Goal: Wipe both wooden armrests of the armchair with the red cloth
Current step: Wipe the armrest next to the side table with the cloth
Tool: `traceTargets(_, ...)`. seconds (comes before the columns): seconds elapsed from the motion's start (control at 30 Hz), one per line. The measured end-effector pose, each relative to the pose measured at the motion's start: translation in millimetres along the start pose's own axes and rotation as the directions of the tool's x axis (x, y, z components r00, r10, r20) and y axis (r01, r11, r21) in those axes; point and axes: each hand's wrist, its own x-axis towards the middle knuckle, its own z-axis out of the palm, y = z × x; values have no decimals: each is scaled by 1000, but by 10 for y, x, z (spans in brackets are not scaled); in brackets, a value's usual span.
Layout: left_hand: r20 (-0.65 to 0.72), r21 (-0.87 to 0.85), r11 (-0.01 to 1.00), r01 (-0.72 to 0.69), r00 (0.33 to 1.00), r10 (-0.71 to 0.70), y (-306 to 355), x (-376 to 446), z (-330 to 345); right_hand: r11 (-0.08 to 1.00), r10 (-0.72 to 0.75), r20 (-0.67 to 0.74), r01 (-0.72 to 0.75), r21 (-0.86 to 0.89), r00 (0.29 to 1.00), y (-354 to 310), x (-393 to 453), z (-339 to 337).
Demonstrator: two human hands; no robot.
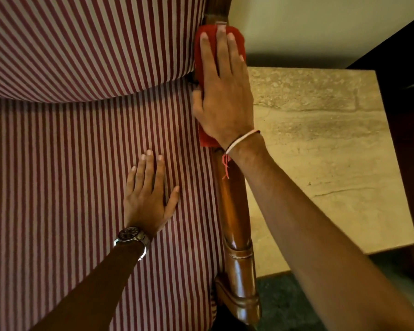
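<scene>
Red cloth (202,137) lies flat on the far end of the right wooden armrest (232,211) under the right hand (221,96), fingers spread narrow, while the left hand (148,199) rests splayed on the striped seat (58,187); loosely pinned, the cloth could slip off sideways.

The right hand (222,91) lies flat over the red cloth (202,53), so most of the cloth and the armrest (232,211) stretch beneath it are hidden. The striped seat cushion (69,187) runs off the left and bottom edges (the other armrest is out of frame). The marble side table (332,139) is partly covered by the forearm at lower right.
</scene>
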Motion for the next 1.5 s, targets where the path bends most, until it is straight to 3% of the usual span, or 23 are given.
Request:
traceTargets(0.23, 7, -7, 1000, 1, 1000, -1, -10, -8, 32, 999, -28, 41, 27, 31, 999, -5, -1543, 20)
traceTargets(0.47, -8, 6, 1000, 3, 1000, -3, 0, -2, 19, 998, -11, 2, 10, 61, 1000, 6, -140, -40)
traceTargets(0.73, 1, -19, 1000, 22, 1000, -22, -3, -49, 48, 998, -10, 41, 8, 58, 999, -14, -1552, 36)
traceTargets(1.0, 7, -8, 1000, 25, 1000, -25, 7, -47, 23, 999, 11, -12, -11, 50, 1000, -17, -228, -23)
traceTargets(1.2, 25, -21, 999, 27, 999, -26, -2, -31, -15, 997, 17, 37, -20, 72, 999, -57, -1918, -6)
traceTargets(1.27, 21, -29, 999, 33, 999, -32, 7, -49, -22, 999, 26, 47, -28, 36, 999, -49, -2139, 14)
traceTargets(1.5, 37, -18, 999, 38, 999, -37, 31, -73, -52, 994, 29, 17, -31, 101, 999, -6, -704, -14)
